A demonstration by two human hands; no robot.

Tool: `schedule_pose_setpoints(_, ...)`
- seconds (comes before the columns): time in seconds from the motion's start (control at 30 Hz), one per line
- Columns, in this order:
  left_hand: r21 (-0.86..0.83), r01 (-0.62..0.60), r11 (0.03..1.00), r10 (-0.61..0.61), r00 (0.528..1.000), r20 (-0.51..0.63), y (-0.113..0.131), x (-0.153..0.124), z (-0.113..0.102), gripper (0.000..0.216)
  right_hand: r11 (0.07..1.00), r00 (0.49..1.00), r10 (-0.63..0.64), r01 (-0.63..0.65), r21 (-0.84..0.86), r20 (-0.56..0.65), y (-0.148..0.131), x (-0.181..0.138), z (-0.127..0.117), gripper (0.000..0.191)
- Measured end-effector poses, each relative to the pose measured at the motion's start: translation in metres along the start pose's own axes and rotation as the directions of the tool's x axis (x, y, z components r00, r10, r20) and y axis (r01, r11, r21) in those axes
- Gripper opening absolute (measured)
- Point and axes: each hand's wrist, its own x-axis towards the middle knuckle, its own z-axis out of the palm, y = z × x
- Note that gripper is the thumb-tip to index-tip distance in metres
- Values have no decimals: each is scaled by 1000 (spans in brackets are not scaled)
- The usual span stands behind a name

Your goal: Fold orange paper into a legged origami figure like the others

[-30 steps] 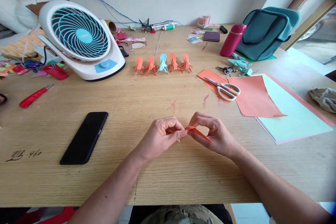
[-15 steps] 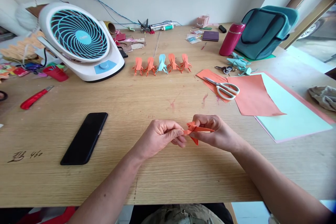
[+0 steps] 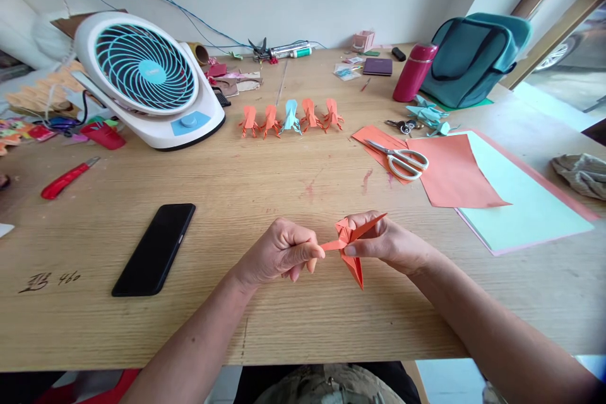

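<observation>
Between my hands, above the near part of the table, is an orange origami figure (image 3: 353, 260) with several pointed flaps. My left hand (image 3: 283, 254) pinches the tip of its thin left flap between thumb and fingers. With thumb and fingers, my right hand (image 3: 389, 243) grips the folded middle, hiding part of it. One long point sticks out up and to the right across the right hand, and another hangs downward. Farther back, several orange folded paper figures (image 3: 308, 115) stand in a row with one light blue figure (image 3: 290, 117) among them.
To the left lie a black phone (image 3: 154, 249) and a red utility knife (image 3: 69, 179), with a white fan (image 3: 189, 129) behind. At right, scissors (image 3: 407, 164) rest on orange paper (image 3: 466, 177), near keys (image 3: 402, 126), a pink bottle (image 3: 415, 74) and a teal bag (image 3: 466, 63).
The orange origami figure has turned, so its long right point now tilts upward and its lower flap shows more. My left hand has shifted slightly left along the thin flap.
</observation>
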Motion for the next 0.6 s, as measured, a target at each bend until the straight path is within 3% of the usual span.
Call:
schedule_pose_setpoints(0.17,53,-21,998,23,999,-46,-9,4,-5,61,998,998,10,-13,-53,-61,3,1,-2,33)
schedule_pose_setpoints(0.37,231,-88,969,142,963,-228,-14,8,-9,70,972,977,-1,-49,-231,-212,13,3,-5,29)
schedule_pose_setpoints(0.6,347,-158,924,247,942,-228,-10,13,4,37,962,970,-6,-60,-265,-242,19,3,0,32)
